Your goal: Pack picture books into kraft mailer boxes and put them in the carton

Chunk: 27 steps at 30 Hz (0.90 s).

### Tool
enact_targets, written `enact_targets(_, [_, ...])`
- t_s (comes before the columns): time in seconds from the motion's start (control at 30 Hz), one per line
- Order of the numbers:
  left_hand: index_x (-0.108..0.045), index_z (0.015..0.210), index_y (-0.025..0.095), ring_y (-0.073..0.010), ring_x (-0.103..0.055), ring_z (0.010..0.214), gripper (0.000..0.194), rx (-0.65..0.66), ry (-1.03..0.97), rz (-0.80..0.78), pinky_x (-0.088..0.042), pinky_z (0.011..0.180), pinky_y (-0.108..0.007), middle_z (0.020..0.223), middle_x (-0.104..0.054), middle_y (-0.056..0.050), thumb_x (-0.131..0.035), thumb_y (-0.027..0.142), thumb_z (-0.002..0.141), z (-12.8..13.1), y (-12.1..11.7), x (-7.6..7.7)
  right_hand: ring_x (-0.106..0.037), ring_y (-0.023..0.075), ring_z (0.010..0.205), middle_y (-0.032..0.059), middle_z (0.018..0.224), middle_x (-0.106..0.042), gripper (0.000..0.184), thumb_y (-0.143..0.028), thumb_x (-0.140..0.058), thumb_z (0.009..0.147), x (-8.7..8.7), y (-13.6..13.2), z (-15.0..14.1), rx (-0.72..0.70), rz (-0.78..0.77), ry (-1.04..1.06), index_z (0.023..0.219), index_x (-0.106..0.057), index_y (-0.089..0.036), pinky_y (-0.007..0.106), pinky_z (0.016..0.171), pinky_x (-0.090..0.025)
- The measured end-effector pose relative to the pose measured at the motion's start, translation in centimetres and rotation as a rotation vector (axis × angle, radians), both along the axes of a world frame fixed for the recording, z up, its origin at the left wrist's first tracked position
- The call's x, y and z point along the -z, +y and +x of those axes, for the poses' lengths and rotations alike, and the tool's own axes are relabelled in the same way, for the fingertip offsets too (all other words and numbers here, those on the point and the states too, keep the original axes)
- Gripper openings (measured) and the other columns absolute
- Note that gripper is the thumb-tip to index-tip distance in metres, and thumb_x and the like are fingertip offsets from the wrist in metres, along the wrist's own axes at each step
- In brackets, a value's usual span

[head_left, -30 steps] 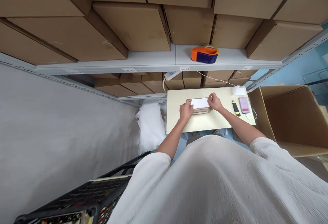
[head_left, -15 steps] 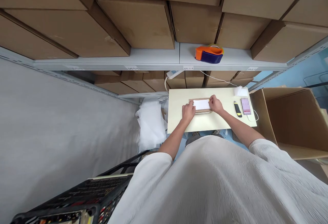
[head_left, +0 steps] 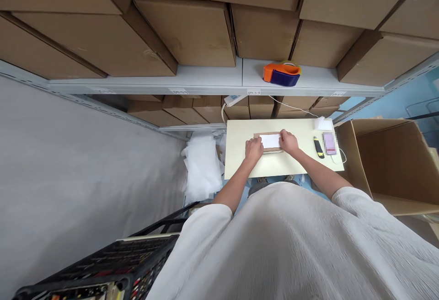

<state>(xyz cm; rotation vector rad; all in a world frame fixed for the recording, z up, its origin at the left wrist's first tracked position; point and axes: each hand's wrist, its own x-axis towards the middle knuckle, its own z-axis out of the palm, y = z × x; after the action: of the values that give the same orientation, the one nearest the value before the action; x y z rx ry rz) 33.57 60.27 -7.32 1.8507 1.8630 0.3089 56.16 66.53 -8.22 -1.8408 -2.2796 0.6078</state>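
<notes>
A small brown cardboard box with a white label on top lies on the cream table. My left hand rests on the box's left end, fingers curled down over it. On the right end my right hand presses down, fingers bent onto the label's edge. Both hands touch the box from either side. What lies under the fingertips is hidden.
A yellow-black utility knife, a pink phone on a cable and white paper lie at the table's right. An orange-blue tape dispenser sits on the shelf among cardboard boxes. An open carton stands right, a black crate lower left, white bags left.
The white label, held slightly raised over the box a second ago, now lies flat on it. Both hands have come down onto the box's ends.
</notes>
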Motion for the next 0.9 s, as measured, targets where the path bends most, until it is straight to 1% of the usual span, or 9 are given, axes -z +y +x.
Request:
enact_targets(0.1, [-0.072, 0.126, 0.02, -0.0397, -0.065, 0.128, 0.031, 0.029, 0.019, 0.01, -0.047, 0.113, -0.056, 0.126, -0.074, -0.021, -0.049, 0.017, 0.105, -0.2, -0.3, -0.2, -0.062, 0.0363, 0.107, 0.0178, 0.117, -0.071, 0.021, -0.023, -0.053, 0.102, -0.4, -0.3, 0.0, -0.005, 0.023, -0.051, 0.12, -0.063, -0.023, 0.047, 0.093, -0.052])
enact_targets(0.17, [-0.071, 0.132, 0.021, -0.0391, -0.062, 0.137, 0.037, 0.083, 0.012, 0.045, -0.046, 0.117, -0.056, 0.137, -0.071, -0.021, -0.048, 0.015, 0.104, -0.3, -0.7, -0.2, -0.06, 0.0377, 0.115, 0.02, 0.127, -0.068, 0.024, -0.023, -0.05, 0.105, -0.8, -0.8, -0.1, -0.041, 0.038, -0.073, 0.122, -0.066, -0.021, 0.05, 0.099, -0.051])
enact_targets(0.23, [-0.067, 0.145, 0.022, -0.0366, -0.055, 0.15, 0.048, 0.169, -0.02, 0.094, -0.042, 0.126, -0.056, 0.153, -0.066, -0.019, -0.047, 0.013, 0.102, -0.2, -1.0, 0.1, -0.058, 0.0388, 0.124, 0.0216, 0.136, -0.066, 0.03, -0.025, -0.046, 0.107, -0.9, -1.5, -0.2, -0.136, 0.053, -0.066, 0.126, -0.068, -0.019, 0.052, 0.105, -0.05])
enact_targets(0.33, [-0.053, 0.165, 0.018, -0.0318, -0.04, 0.168, 0.061, 0.27, -0.063, 0.136, -0.03, 0.138, -0.054, 0.176, -0.05, -0.017, -0.042, 0.014, 0.104, 0.1, -1.3, 1.2, -0.054, 0.0401, 0.14, 0.0233, 0.156, -0.06, 0.045, -0.032, -0.039, 0.112, -0.5, -2.7, -0.6, -0.299, 0.054, -0.038, 0.143, -0.066, -0.015, 0.056, 0.116, -0.046])
enact_targets(0.43, [-0.039, 0.174, 0.011, -0.0312, -0.027, 0.175, 0.066, 0.292, -0.054, 0.106, -0.02, 0.143, -0.055, 0.184, -0.037, -0.018, -0.038, 0.024, 0.11, 0.3, -1.6, 2.4, -0.041, 0.0412, 0.161, 0.0235, 0.176, -0.045, 0.061, -0.043, -0.036, 0.115, 0.4, -3.7, -0.8, -0.375, 0.036, -0.047, 0.166, -0.052, -0.012, 0.061, 0.129, -0.036])
enact_targets(0.57, [-0.027, 0.18, 0.01, -0.033, -0.015, 0.178, 0.081, 0.331, -0.03, 0.066, -0.011, 0.146, -0.055, 0.189, -0.024, -0.02, -0.049, 0.043, 0.11, 0.0, -2.1, 3.5, -0.019, 0.0391, 0.175, 0.0231, 0.187, -0.026, 0.082, -0.056, -0.039, 0.113, 1.6, -4.6, 0.0, -0.46, 0.014, -0.082, 0.18, -0.028, -0.009, 0.063, 0.14, -0.018])
enact_targets(0.63, [-0.021, 0.182, 0.01, -0.0336, -0.012, 0.178, 0.088, 0.337, -0.02, 0.056, -0.009, 0.146, -0.057, 0.189, -0.02, -0.021, -0.053, 0.045, 0.108, -0.1, -2.2, 3.7, -0.014, 0.0383, 0.177, 0.0236, 0.188, -0.022, 0.088, -0.058, -0.04, 0.112, 2.0, -4.9, 0.6, -0.47, 0.016, -0.094, 0.181, -0.022, -0.007, 0.063, 0.142, -0.013])
enact_targets(0.73, [-0.013, 0.183, 0.011, -0.0345, -0.008, 0.179, 0.093, 0.311, 0.017, 0.03, -0.006, 0.145, -0.061, 0.189, -0.017, -0.022, -0.055, 0.041, 0.106, 0.0, -2.4, 3.7, -0.014, 0.0378, 0.177, 0.0229, 0.188, -0.021, 0.09, -0.057, -0.04, 0.111, 2.5, -5.0, 1.3, -0.426, 0.02, -0.108, 0.183, -0.017, -0.009, 0.065, 0.142, -0.01])
enact_targets(0.9, [-0.008, 0.184, 0.011, -0.0382, -0.004, 0.179, 0.097, 0.193, 0.057, 0.017, 0.0, 0.142, -0.07, 0.189, -0.014, -0.024, -0.057, 0.04, 0.105, 0.3, -2.8, 3.6, -0.011, 0.0407, 0.177, 0.0229, 0.19, -0.015, 0.092, -0.055, -0.044, 0.109, 2.9, -5.3, 2.1, -0.314, 0.018, -0.169, 0.183, -0.014, -0.009, 0.068, 0.141, -0.006])
